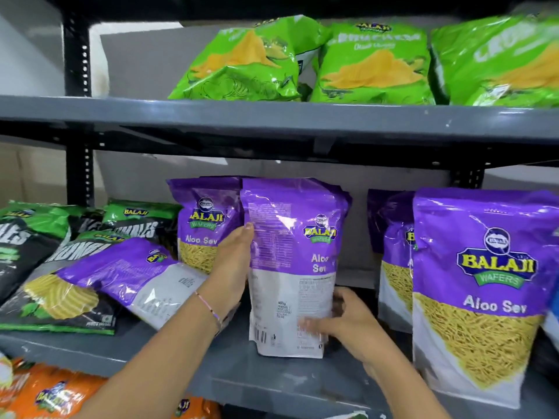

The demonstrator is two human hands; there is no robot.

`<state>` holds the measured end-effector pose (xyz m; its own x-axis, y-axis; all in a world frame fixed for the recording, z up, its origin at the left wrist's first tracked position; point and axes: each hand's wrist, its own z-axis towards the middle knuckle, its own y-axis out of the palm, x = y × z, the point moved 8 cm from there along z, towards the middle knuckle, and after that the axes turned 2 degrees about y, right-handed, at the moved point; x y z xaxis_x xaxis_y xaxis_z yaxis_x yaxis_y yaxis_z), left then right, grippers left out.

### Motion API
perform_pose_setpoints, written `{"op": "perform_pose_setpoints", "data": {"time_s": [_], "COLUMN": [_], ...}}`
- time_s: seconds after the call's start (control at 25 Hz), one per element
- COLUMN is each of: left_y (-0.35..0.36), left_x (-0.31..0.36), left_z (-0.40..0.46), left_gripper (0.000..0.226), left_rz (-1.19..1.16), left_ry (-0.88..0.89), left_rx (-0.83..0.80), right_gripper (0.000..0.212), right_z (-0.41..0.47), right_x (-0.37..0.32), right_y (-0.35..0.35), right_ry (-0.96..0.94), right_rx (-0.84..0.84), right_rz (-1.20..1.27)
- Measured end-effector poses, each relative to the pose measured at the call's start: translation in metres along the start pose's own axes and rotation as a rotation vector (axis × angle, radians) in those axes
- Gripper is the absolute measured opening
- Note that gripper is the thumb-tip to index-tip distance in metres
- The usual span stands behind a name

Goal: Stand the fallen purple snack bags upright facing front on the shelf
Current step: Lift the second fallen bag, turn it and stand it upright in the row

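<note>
Held between 2 hands, the glossy purple plastic snack bag point(290, 267) stands on the grey metal shelf point(230, 370), back panel partly frontward. Its upper edge is steadied by the left hand point(233, 264); its lower corner is gripped by the right hand point(348, 322), probably for turning. 1 fallen purple bag point(127, 273) lies left.

One purple snack bag point(292, 267) is stood upright near the shelf point(242, 373) front edge, its side panel turned forward. A fallen purple bag point(127, 273) is laid flat toward the left end.
</note>
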<state>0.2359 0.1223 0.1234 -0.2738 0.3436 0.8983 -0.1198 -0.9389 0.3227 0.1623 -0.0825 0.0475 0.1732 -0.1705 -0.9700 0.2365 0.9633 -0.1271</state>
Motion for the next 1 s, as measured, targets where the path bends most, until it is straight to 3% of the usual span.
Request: {"op": "perform_pose_setpoints", "data": {"time_s": [0.16,0.32,0.48,0.6,0.68,0.8,0.84,0.92,1.0], "left_y": [-0.013,-0.014,-0.025,-0.036,-0.03,-0.009,-0.007,-0.009,-0.005], "left_x": [-0.019,-0.017,-0.012,-0.012,-0.022,-0.053,-0.057,-0.057,-0.054], "left_z": [-0.007,-0.005,-0.013,-0.048,-0.074,-0.085,-0.082,-0.074,-0.069], "left_gripper": [0.031,0.035,0.026,0.007,0.017,0.008,0.005,0.02,0.025], "left_rz": [0.071,0.073,0.171,0.158,0.263,0.383,0.389,0.339,0.281], "left_ry": [-0.014,-0.01,0.104,0.271,0.316,0.136,0.093,0.062,0.042], "left_rx": [0.059,0.052,0.151,0.232,0.135,-0.163,-0.199,-0.176,-0.182], "right_gripper": [0.017,0.021,0.001,0.005,0.008,0.019,0.026,0.03,0.028], "right_z": [0.014,0.029,0.031,0.025,0.017,-0.012,-0.025,-0.049,-0.055], "right_x": [-0.019,-0.027,-0.026,-0.018,-0.017,-0.026,-0.03,-0.042,-0.047], "right_y": [-0.011,-0.017,-0.026,-0.029,-0.03,-0.019,-0.012,0.001,0.012], "right_ry": [-0.044,-0.07,-0.156,-0.154,-0.168,-0.253,-0.296,-0.364,-0.369], "right_rx": [0.103,0.209,0.399,0.411,0.398,0.447,0.459,0.458,0.364], "right_rz": [0.213,0.404,0.446,0.433,0.43,0.379,0.361,0.344,0.387]}}
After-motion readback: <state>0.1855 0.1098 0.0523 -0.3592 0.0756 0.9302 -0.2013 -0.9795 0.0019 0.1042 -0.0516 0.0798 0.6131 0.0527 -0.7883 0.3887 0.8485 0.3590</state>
